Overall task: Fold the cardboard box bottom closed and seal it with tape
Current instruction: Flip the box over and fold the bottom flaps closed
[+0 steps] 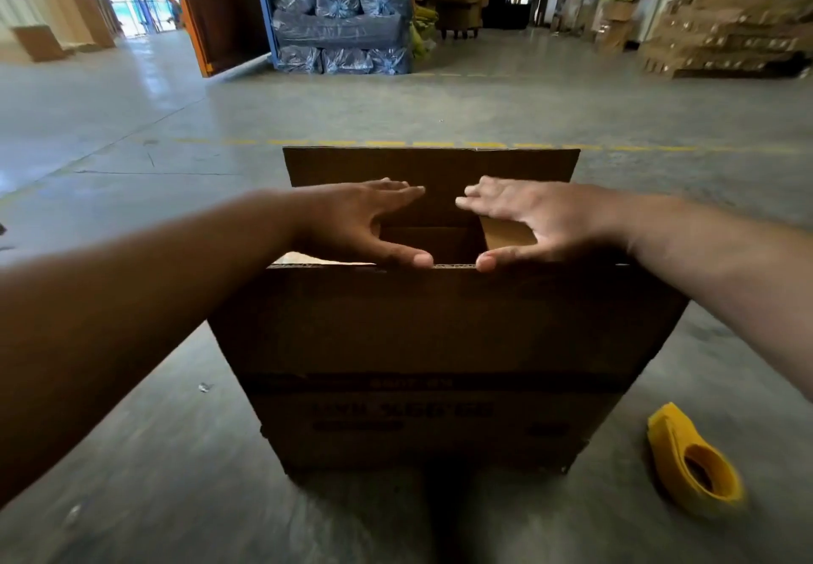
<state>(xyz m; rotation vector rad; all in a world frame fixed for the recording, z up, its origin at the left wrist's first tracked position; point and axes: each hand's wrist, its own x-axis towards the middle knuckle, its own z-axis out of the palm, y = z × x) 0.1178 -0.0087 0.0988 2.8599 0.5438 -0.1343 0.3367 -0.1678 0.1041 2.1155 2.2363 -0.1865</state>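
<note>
A brown cardboard box (440, 343) stands on the concrete floor right in front of me, its flaps upward. The far flap (431, 167) stands upright and the near flap's edge runs under my thumbs. My left hand (356, 220) lies flat with straight fingers on the left side flap, thumb on the near flap's edge. My right hand (536, 220) lies the same way on the right side flap (506, 233). A dark gap into the box shows between the two hands. A yellow tape dispenser (695, 462) lies on the floor at the lower right.
Bundles wrapped in blue plastic (343, 22) are stacked at the back centre. Piles of flat cardboard (726, 35) fill the back right. A person (173, 7) stands in the far doorway at the left. A dashed yellow line (396, 143) crosses the floor behind the box.
</note>
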